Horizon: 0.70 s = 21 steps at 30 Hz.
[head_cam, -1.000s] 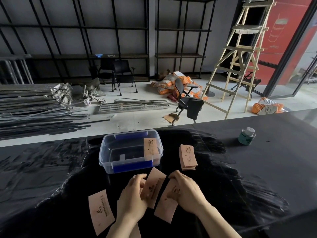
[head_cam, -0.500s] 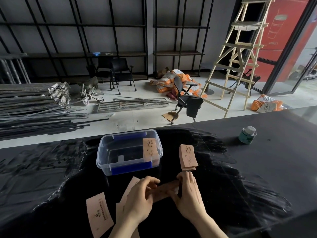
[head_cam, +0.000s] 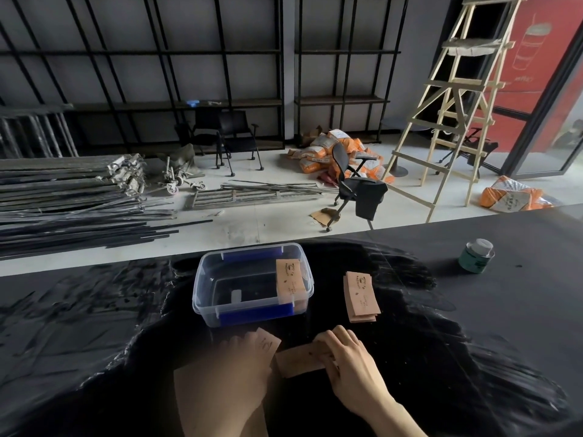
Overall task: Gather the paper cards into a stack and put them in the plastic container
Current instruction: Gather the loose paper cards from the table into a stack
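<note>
A: Black tabletop (head_cam: 473, 326), glossy and streaked near the middle, duller matte toward 2 o'clock. Beyond it: pale floor, bare wooden ladder (head_cam: 454, 115), dark metal shelving (head_cam: 220, 74).

B: Container?

A: Plastic container (head_cam: 252, 283), clear, rectangular with rounded corners, blue clips on both long sides; long axis runs 9 to 3 o'clock. One tan paper card (head_cam: 290, 280) stands tilted against its right end wall, printed end up.

B: Loose cards?

A: Flat kraft-brown paper, slightly tapered shape. A small stack (head_cam: 361, 296) lies at 3 o'clock from the container, well apart from it, long axis roughly 12 to 6, edges fanned at the near end. A card bundle (head_cam: 299, 361) sits on the table at 6 o'clock from the container, long axis near 9 to 3, tilted up slightly at the right.

B: Hands?

A: Right hand (head_cam: 350, 370) has fingers curled over the bundle's right end, gripping it. Left hand (head_cam: 243, 367) is blurred; another card (head_cam: 266, 342) shows at its fingertips, pointing toward 1 o'clock. Grip there: cannot tell. More tan paper (head_cam: 189, 395) shows under the left forearm, outline unclear.
</note>
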Motion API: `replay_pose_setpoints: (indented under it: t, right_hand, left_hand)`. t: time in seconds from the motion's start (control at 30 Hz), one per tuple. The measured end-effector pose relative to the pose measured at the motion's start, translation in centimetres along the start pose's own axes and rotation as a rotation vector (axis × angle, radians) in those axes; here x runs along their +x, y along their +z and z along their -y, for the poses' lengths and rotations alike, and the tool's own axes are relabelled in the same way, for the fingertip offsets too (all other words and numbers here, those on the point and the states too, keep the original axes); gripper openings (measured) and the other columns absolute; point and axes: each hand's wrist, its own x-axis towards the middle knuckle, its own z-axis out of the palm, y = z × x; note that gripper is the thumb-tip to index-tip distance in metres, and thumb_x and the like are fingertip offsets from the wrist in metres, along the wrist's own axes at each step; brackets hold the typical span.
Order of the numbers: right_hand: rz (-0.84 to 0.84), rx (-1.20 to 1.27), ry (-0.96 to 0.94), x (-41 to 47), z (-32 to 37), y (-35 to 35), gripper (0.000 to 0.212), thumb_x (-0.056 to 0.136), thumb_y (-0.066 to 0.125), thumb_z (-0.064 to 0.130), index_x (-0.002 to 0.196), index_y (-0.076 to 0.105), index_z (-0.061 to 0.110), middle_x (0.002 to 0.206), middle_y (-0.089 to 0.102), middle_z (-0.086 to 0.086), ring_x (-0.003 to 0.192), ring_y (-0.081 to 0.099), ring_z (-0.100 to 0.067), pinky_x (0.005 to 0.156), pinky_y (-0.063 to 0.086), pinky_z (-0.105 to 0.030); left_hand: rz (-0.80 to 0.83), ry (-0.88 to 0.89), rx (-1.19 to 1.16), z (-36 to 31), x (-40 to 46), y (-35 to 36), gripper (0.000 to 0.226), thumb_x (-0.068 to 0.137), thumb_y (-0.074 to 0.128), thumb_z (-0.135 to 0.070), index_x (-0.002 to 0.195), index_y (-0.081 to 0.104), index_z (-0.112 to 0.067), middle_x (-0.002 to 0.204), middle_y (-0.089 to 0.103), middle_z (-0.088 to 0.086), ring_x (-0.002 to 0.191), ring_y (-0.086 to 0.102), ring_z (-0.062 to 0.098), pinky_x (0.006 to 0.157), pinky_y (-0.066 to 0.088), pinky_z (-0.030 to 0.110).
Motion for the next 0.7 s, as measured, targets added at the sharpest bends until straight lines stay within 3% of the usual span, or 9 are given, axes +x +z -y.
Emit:
replay_pose_setpoints:
  t: [0.1,0.23,0.33,0.47,0.7]
  right_hand:
    - [0.013,0.0,-0.008,0.1,0.0,-0.1,0.035,0.089,0.057,0.014,0.119,0.057,0.033,0.113,0.053,0.011,0.104,0.048,-0.012,0.078,0.046,-0.025]
    - [0.016,0.026,0.003,0.0,0.2,-0.3,0.035,0.087,0.057,0.011,0.115,0.057,0.031,0.114,0.054,0.013,0.104,0.049,-0.011,0.072,0.054,-0.03]
    - [-0.005,0.057,0.039,0.1,0.2,-0.4,0.037,0.087,0.057,0.012,0.119,0.053,0.03,0.113,0.056,0.013,0.103,0.05,-0.01,0.076,0.054,-0.03]
    - [-0.014,0.093,0.077,0.2,0.0,-0.8,0.033,0.089,0.056,0.014,0.118,0.051,0.029,0.109,0.057,0.017,0.1,0.051,-0.006,0.078,0.049,-0.025]
    - [-0.041,0.134,0.126,0.0,0.0,-0.5,0.026,0.093,0.056,0.018,0.115,0.05,0.032,0.093,0.057,0.019,0.081,0.054,0.0,0.066,0.041,-0.015]
  left_hand:
    - [-0.031,0.1,-0.129,-0.7,0.6,-0.4,0.067,0.081,0.073,-0.027,0.139,0.041,-0.037,0.129,0.058,-0.009,0.12,0.056,0.015,0.102,0.044,0.032]
    - [-0.032,0.224,-0.308,-1.8,1.5,-0.8,0.061,0.086,0.07,-0.004,0.13,0.05,-0.042,0.114,0.058,-0.021,0.103,0.063,0.004,0.092,0.056,0.028]
    - [-0.041,0.288,-0.434,-2.7,2.3,-0.9,0.055,0.088,0.069,-0.001,0.117,0.058,-0.047,0.099,0.063,-0.024,0.094,0.065,-0.002,0.089,0.058,0.02]
    - [-0.037,0.323,-0.544,-3.1,3.1,-1.3,0.057,0.09,0.069,0.001,0.103,0.058,-0.053,0.094,0.072,-0.023,0.096,0.065,-0.013,0.08,0.048,0.0]
    - [0.041,0.376,-0.486,-2.4,3.5,-1.4,0.049,0.092,0.064,0.002,0.105,0.065,-0.046,0.096,0.073,-0.027,0.097,0.064,-0.017,0.087,0.049,0.003]
